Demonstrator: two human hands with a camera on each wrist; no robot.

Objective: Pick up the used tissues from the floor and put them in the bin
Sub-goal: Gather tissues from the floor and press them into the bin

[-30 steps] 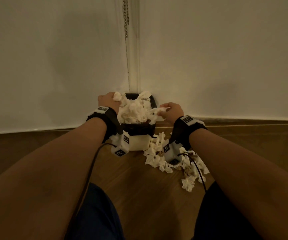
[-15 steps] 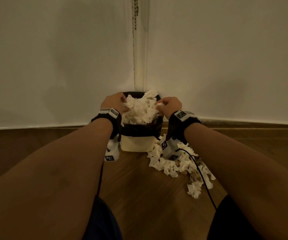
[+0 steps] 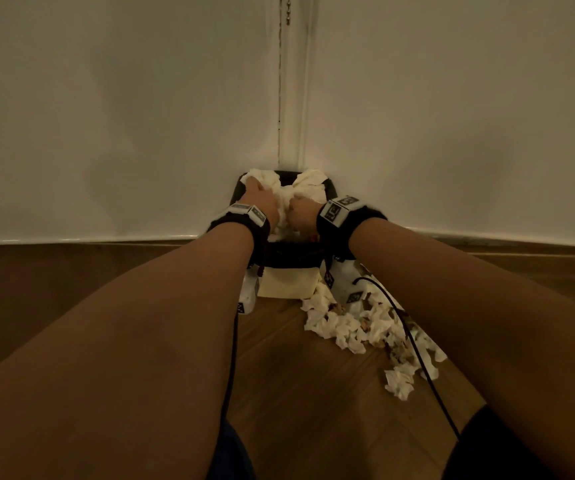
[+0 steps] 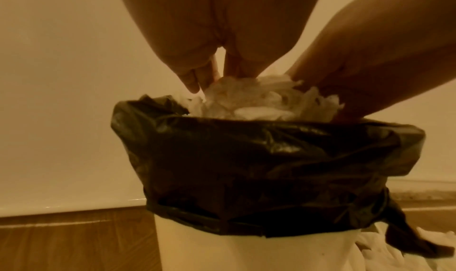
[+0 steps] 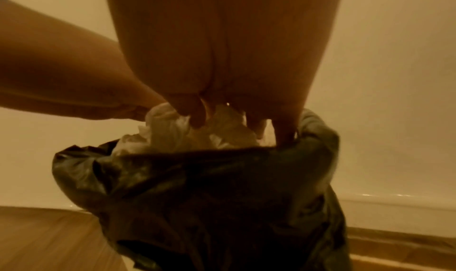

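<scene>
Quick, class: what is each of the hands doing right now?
Left hand: open, fingers pressing down on the tissues in the bin.
Right hand: fingers among the same tissues; open or gripping cannot be told.

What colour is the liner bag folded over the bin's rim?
Black, glossy and crinkled; the bin liner shows best in the left wrist view.

Head view: fingertips of left hand (image 3: 261, 200) and right hand (image 3: 301, 216) buried in the heap of crumpled white tissues (image 3: 299, 194); grip not readable.

Small cream bin with black plastic liner (image 3: 287, 289): near rim hidden behind both wrists.

Wrist views: bin base cut off at bottom edge; both frames soft, dim.
</scene>
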